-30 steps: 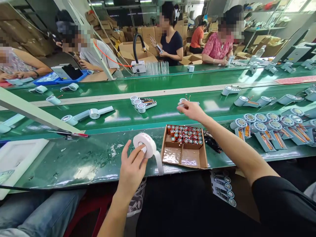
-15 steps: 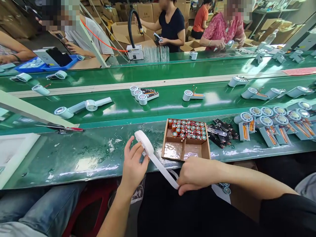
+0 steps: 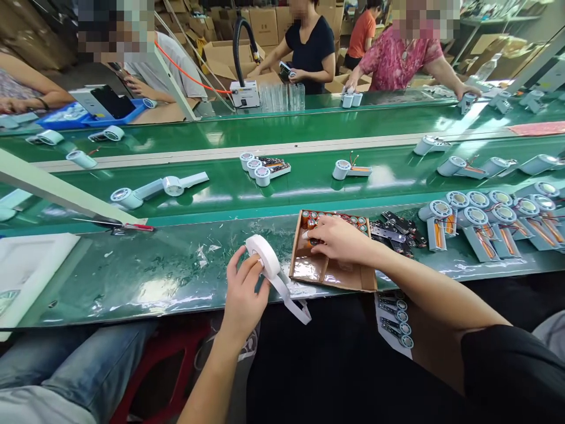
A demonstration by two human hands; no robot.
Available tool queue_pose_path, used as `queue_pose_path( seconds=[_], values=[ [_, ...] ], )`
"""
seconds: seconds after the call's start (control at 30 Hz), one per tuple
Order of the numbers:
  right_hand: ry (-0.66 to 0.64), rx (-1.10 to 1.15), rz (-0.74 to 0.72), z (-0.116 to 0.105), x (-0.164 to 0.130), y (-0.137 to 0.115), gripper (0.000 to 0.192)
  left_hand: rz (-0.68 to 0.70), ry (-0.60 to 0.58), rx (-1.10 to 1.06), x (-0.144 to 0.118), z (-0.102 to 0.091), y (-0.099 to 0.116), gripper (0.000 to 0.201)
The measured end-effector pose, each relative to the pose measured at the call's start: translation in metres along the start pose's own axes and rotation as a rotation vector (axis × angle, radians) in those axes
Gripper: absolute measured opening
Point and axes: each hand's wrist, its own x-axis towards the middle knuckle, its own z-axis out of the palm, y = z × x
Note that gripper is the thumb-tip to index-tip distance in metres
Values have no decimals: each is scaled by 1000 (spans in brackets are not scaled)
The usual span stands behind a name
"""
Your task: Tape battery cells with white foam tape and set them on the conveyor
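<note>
Since half a second ago, your right hand [image 3: 338, 238] has let go of the pulled-out strip and moved up into the cardboard tray [image 3: 329, 274], where its fingers now curl over the orange cells [image 3: 335, 220] at the far end — whether they have closed on one cannot be told from this view. Your left hand [image 3: 242, 294] grips the white tape roll [image 3: 265, 254], thumb and fingers wrapped around it, at the near edge of the green bench [image 3: 154, 277], just left of the tray. A free tail of tape [image 3: 293, 301] hangs from the roll over the bench edge, folded back on itself near its end. Risk: the loose tail may stick to itself or to the bench edge, since nothing tensions it. Risk: a reach among closely packed cells with red leads may snag a wire and drag a neighbour out. Black circuit boards [image 3: 397, 227] lie just right of the tray; white fan housings [image 3: 468, 221] stand beyond them. Other people work across the conveyor [image 3: 286, 188].
</note>
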Motion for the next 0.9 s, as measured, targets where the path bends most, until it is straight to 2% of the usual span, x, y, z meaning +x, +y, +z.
queue_pose_path(
  seconds=[0.2, 0.27, 0.33, 0.43, 0.53, 0.67, 0.8, 0.9],
  values=[
    [415, 754, 89, -16, -24, 5, 30, 80, -22, 24, 5, -1, 0, 26],
    [501, 1010, 52, -22, -32, -2, 37, 129, -36, 48, 9, -3, 4, 28],
    [515, 1159, 15, -26, -39, -14, 44, 173, -63, 78, 14, -5, 9, 32],
    [422, 1090, 61, -30, -44, -33, 48, 233, -116, 137, 22, -11, 18, 40],
    [331, 803, 129, -32, -44, -45, 47, 311, -149, 205, 28, -16, 23, 44],
    [282, 552, 114, -35, -41, -50, 46, 386, -173, 306, 34, -19, 30, 43],
    [229, 476, 94, -37, -38, -47, 31, 424, -188, 376, 40, -20, 39, 36],
    [245, 550, 153, -32, -35, -39, 17, 428, -182, 410, 45, -19, 47, 34]
  ],
)
